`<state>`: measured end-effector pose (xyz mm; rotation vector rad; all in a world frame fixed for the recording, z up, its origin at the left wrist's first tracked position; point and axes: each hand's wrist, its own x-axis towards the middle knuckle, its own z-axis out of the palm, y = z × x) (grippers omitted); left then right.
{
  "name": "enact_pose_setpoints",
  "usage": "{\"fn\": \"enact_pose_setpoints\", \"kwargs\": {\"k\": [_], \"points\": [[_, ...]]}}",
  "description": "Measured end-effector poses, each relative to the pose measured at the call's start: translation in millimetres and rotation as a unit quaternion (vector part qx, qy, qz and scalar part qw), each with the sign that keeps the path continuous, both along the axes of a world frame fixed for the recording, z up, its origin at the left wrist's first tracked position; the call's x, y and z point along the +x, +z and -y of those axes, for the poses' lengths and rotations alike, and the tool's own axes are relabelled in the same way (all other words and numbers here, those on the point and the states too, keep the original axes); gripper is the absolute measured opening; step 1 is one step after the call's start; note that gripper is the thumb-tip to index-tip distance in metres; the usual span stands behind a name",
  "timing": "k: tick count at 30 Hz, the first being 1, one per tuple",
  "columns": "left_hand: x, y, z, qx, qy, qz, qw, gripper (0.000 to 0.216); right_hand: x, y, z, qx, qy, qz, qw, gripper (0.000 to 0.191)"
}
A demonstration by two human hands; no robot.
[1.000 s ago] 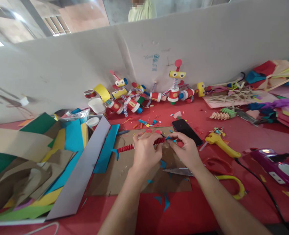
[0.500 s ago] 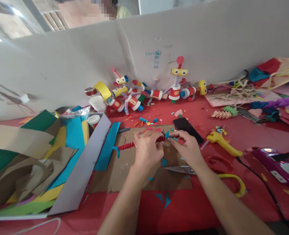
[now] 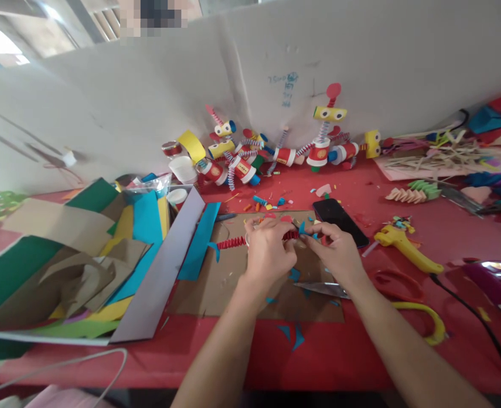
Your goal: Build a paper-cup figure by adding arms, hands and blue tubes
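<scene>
My left hand (image 3: 271, 245) is closed around a papercraft figure whose folded red paper spring (image 3: 232, 242) sticks out to the left and ends in a blue paper piece (image 3: 215, 250). Most of the figure's body is hidden behind that hand. On the other side a second red spring (image 3: 292, 235) shows between my hands. My right hand (image 3: 334, 245) pinches a small blue paper piece (image 3: 303, 229) at this spring's end. Below lies a cardboard sheet (image 3: 229, 289) with blue paper scraps (image 3: 294, 275). The scissors' blades (image 3: 322, 289) rest under my right wrist.
A yellow glue gun (image 3: 410, 249) and a black phone (image 3: 339, 221) lie to the right. Several finished paper figures (image 3: 284, 156) line the wall. A box of coloured paper (image 3: 155, 272) stands left. A purple device (image 3: 495, 289) sits at the right edge. Behind the wall, a person is partly visible.
The whole scene has shifted slightly right and up in the picture as the head view turned. Both hands keep the same hold, with the blue piece still at the spring's end.
</scene>
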<state>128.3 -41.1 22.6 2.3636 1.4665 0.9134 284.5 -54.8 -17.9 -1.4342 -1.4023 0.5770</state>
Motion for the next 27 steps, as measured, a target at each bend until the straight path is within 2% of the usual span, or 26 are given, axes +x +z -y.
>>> {"fn": "enact_pose_setpoints", "kwargs": {"k": [6,11,17,19,23,27], "points": [[-0.3,0.5,0.3,0.001,0.005,0.004,1.000,0.022,-1.7,1.7,-1.6,0.014,0.013,-0.012,1.000,0.012],[-1.1,4.2,0.0,0.009,0.008,-0.034,0.999,0.022,-1.0,3.5,-0.8,0.002,0.010,-0.013,1.000,0.010],[-2.7,7.4,0.1,0.017,0.008,-0.061,0.998,0.020,3.4,4.6,4.1,-0.020,-0.017,-0.010,1.000,0.026],[-2.8,7.0,0.3,0.022,0.006,-0.069,0.997,0.019,5.1,2.5,4.3,-0.016,-0.036,-0.018,0.999,0.026],[-3.5,7.2,0.2,0.032,0.001,-0.083,0.996,0.018,7.2,-2.7,2.9,-0.014,-0.080,-0.082,0.993,0.017],[-5.5,8.8,-0.6,0.035,-0.017,-0.087,0.995,0.026,7.8,-4.5,2.0,0.008,-0.113,-0.151,0.982,0.019]]}}
